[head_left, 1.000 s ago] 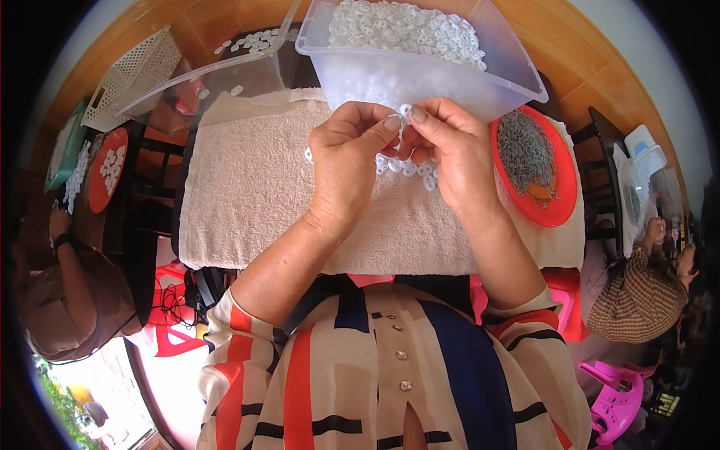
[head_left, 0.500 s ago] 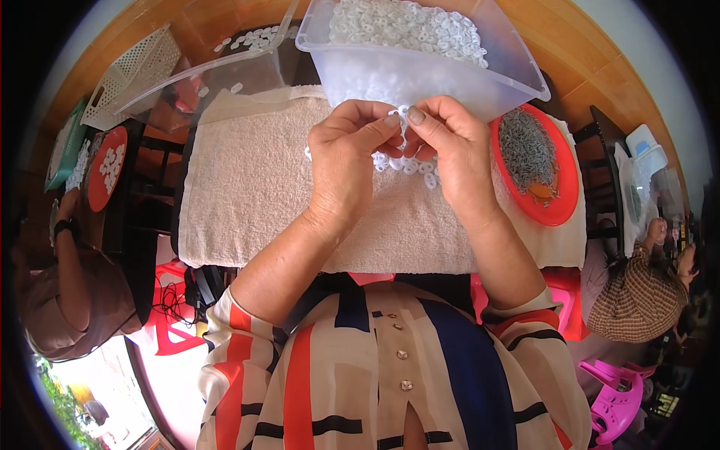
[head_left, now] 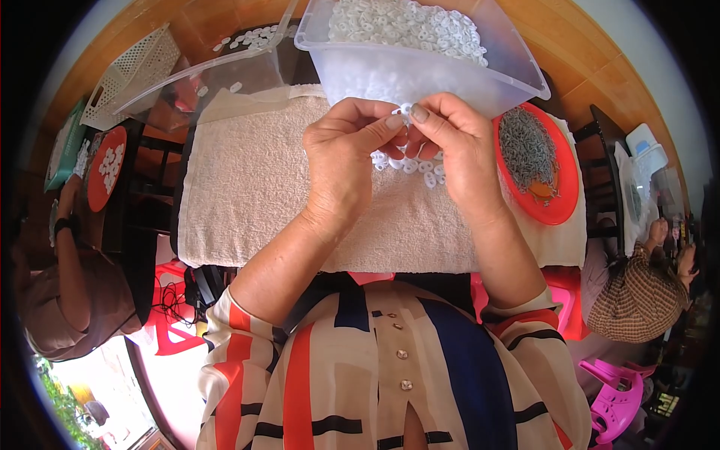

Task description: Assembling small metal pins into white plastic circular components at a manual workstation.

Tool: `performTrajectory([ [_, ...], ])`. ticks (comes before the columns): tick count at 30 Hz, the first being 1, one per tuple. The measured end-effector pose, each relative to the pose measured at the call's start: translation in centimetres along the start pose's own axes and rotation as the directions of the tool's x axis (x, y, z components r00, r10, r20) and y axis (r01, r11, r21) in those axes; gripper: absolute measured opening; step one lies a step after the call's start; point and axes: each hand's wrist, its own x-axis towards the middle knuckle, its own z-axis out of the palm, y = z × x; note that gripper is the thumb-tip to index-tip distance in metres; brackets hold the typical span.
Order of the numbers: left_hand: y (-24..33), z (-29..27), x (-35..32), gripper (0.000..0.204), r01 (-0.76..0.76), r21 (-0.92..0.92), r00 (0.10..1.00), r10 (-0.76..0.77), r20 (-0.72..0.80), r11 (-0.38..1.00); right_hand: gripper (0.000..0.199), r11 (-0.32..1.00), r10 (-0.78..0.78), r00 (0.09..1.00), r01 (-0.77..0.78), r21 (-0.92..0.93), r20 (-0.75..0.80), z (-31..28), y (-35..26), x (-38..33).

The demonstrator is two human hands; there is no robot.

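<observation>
A small white plastic oval piece (head_left: 406, 110) is pinched between my two hands above the towel. My left hand (head_left: 339, 161) is closed, its thumb and forefinger at the left side of the piece. My right hand (head_left: 472, 159) is closed too, with the thumb and fingers gripping the piece from the right. Whether a small metal part is between the fingers, I cannot tell. Below the hands lies a pile of similar white pieces (head_left: 430, 179), partly hidden by them. To the right, small grey metal screw-like parts (head_left: 526, 146) heap on a red oval plate (head_left: 553, 213).
A translucent bin (head_left: 352, 71) full of white pieces stands behind my hands. Beige towel (head_left: 247, 195) covers the table. A clear tub (head_left: 187, 82) sits at far left. One person (head_left: 75, 277) works at left near another red plate (head_left: 97, 196); another person (head_left: 637, 292) is at right.
My hands have shifted slightly, the right a little to the right and up. The white piece between the fingertips has turned. The person at left has moved a hand up.
</observation>
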Motion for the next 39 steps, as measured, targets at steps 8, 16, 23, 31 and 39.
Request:
performTrajectory([
  [8, 1.0, 0.0, 0.4, 0.019, 0.043, -0.006, 0.990, -0.042, 0.134, 0.999, 0.022, 0.998, 0.018, 0.994, -0.024, 0.057, 0.109, -1.1, -0.5, 0.3],
  [16, 0.9, 0.5, -0.1, 0.020, -0.019, 0.029, 0.970, 0.012, 0.243, 0.999, 0.023, 0.961, 0.067, 0.966, -0.130, 0.244, 0.248, -1.6, -0.7, 0.4],
  [23, -0.1, 0.6, -0.3, 0.018, -0.105, 0.007, 0.974, 0.101, 0.201, 0.994, 0.023, 0.939, 0.051, 0.963, -0.137, 0.315, 0.266, -1.5, -0.4, 0.3],
  [31, -0.1, 0.9, -0.5, 0.014, -0.123, -0.016, 0.978, 0.124, 0.166, 0.992, 0.023, 0.941, 0.038, 0.967, -0.119, 0.316, 0.252, -0.6, -0.2, 0.3],
  [39, 3.1, 0.1, 0.1, 0.015, -0.397, 0.074, 0.902, 0.404, -0.151, 0.915, 0.033, 0.932, 0.147, 0.972, -0.198, 0.305, 0.182, -0.4, 0.7, 0.5],
])
